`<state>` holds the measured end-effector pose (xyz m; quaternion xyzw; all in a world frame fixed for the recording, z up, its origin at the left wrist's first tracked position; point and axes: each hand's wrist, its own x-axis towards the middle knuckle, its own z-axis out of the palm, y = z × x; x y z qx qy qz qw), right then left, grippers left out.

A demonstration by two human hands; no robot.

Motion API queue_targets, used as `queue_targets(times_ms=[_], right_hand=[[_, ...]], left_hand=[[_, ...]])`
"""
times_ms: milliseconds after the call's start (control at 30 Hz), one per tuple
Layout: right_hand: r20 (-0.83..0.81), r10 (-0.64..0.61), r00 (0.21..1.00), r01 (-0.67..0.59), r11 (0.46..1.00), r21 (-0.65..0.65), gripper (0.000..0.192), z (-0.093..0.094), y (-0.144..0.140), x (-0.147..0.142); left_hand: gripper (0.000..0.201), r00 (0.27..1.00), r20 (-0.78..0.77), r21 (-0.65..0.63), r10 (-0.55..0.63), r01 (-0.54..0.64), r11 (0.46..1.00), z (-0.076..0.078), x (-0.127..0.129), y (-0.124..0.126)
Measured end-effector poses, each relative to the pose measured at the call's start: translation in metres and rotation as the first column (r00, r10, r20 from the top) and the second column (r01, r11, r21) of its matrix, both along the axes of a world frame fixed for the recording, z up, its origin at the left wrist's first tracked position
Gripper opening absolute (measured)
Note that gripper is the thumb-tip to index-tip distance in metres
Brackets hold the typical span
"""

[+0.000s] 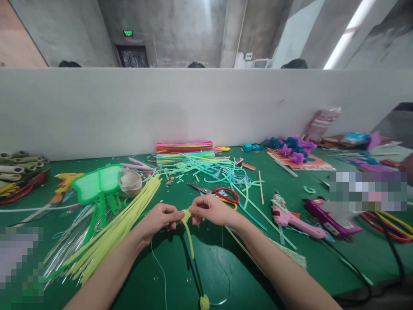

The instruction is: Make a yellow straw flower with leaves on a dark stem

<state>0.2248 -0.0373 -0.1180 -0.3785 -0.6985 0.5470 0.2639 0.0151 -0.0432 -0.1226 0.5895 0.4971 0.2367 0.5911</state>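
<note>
While a green table (226, 275) is carrying everything here, a pale partition wall (193, 107) is standing along its far edge, with the tops of other people's heads showing above it. Toward the table's left side, a long bundle of pale yellow strips (112, 232) is lying slantwise, running from the near left corner up toward the middle. Just beside its upper end, a flat green butterfly-shaped piece (97, 183) is lying against a roll of twine (130, 181). At the far edge, near the middle, a stack of multicoloured strips (184, 150) is sitting, with loose green and blue strips spilling forward from it. On the right side, a pink glue gun (290, 217) and a purple glue gun (325, 217) are lying near each other, and purple and blue paper flowers (292, 148) are resting toward the far right. Red-handled scissors (219, 193) are lying just beyond the hands.

Above the middle of the table, the left hand (159, 219) and the right hand (211, 210) are meeting, fingertips almost touching. Both are pinching, thumb against curled fingers, the folded top of a yellow-green strip (186, 215), which is being held between them above the table, its tail hanging down toward the near edge. A small yellow-green knot (204, 302) is lying at the near edge.
</note>
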Motion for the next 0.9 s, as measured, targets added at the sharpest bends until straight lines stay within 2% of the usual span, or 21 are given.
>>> queue_targets(times_ms=[133,267,400,500,767,900], right_hand=[[-0.032,-0.06,0.998,0.06,0.998,-0.009,0.039,-0.004,0.001,-0.001],[-0.021,-0.096,0.995,0.096,0.995,-0.005,0.04,-0.004,0.005,0.002],[-0.002,-0.078,0.997,0.078,0.997,-0.011,0.041,-0.003,0.006,0.007],[0.008,-0.034,0.999,0.034,0.999,-0.018,0.038,-0.001,0.005,0.009],[-0.015,-0.041,0.999,0.04,0.999,-0.03,0.03,-0.005,0.005,0.008],[0.014,-0.001,1.0,0.002,0.999,-0.044,0.031,-0.005,0.004,0.008]], left_hand=[[0.04,1.0,0.011,0.002,0.006,-0.006,1.0,0.001,0.0,0.0],[0.04,0.996,0.049,0.009,0.07,-0.07,0.997,0.002,-0.004,0.005],[0.034,0.991,0.065,0.047,0.114,-0.117,0.992,0.003,-0.007,0.007],[0.032,0.992,0.059,0.055,0.107,-0.111,0.992,0.004,-0.006,0.006],[0.021,0.995,0.095,0.029,0.039,-0.042,0.999,0.005,-0.006,0.006],[0.021,0.995,0.102,0.026,0.02,-0.023,0.999,0.005,-0.009,0.007]])
